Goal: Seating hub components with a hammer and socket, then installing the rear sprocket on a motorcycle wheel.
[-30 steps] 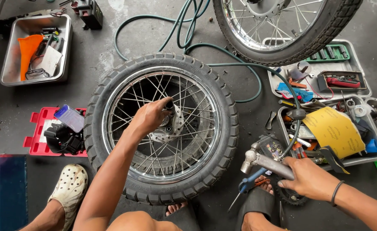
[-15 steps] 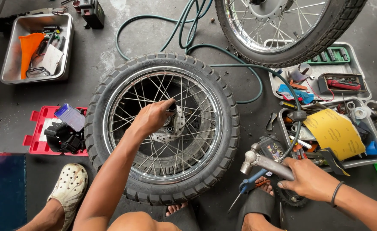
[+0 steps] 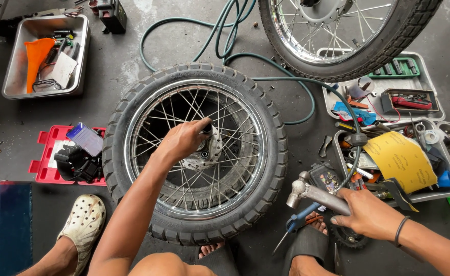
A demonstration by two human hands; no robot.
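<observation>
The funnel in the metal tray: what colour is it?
Orange; the funnel shows in the head view, top left.

Crowded floor, little open room

Bare floor opens far left of the spoked wheel; green hose, second wheel and tool trays block the far and right sides.

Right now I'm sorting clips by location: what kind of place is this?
Probably a motorcycle repair workshop floor: a spoked wheel lies flat, metal trays hold tools, and an air hose snakes across the concrete.
</observation>
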